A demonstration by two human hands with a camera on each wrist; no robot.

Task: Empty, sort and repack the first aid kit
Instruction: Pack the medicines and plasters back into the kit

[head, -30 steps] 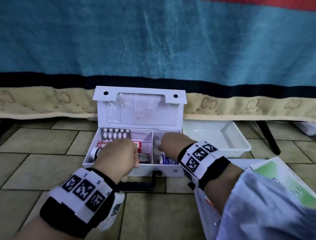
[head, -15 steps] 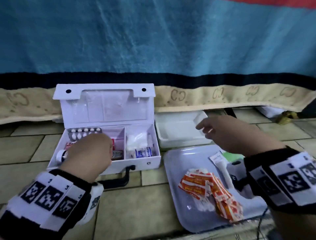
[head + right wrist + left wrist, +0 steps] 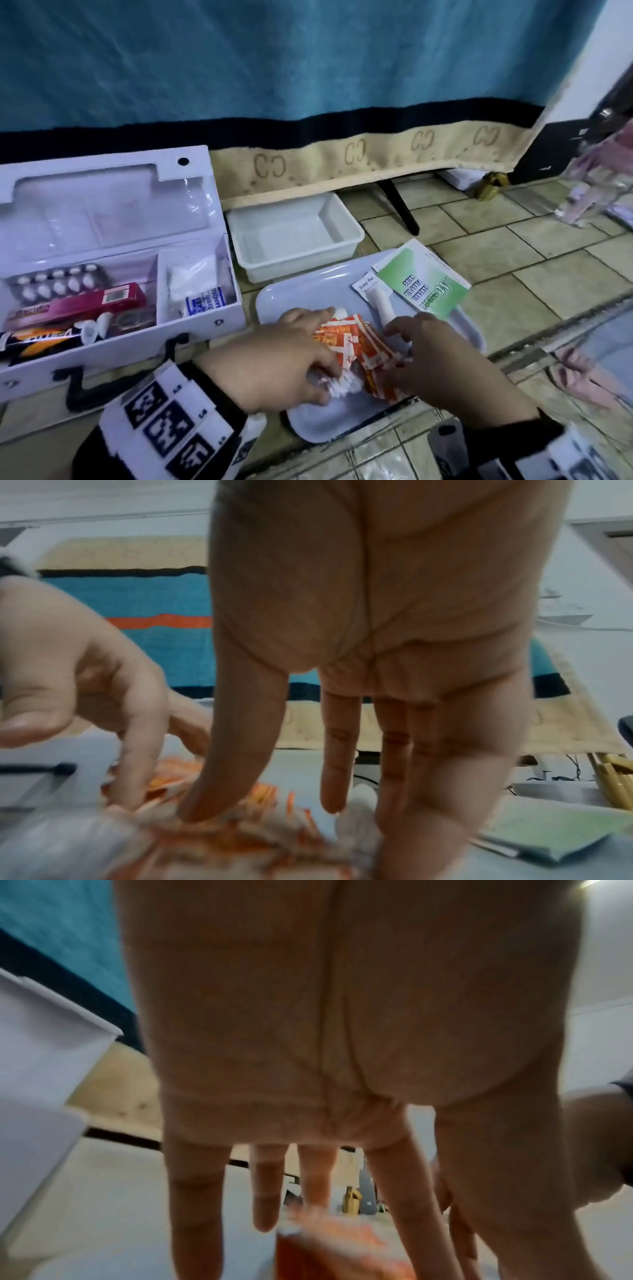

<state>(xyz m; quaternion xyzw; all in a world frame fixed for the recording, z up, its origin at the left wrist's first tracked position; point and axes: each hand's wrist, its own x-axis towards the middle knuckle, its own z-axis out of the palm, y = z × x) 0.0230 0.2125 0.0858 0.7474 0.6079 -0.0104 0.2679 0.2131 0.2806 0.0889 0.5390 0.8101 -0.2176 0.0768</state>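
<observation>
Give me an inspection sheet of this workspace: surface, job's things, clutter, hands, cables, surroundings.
Surface: tiled floor; everything lies on it.
Job's things: open first aid box with pill strip, red carton and bandage packet inside; flat tray carrying orange plaster packets, gauze roll and green leaflet; a white tub behind the tray.
Clutter: blurred pinkish things at far right, cannot identify.
Hands: left hand and right hand both on the plaster packets, fingers straight in the wrist views.
Cables: nothing seen.
Surroundings: blue blanket with beige border hanging behind.
</observation>
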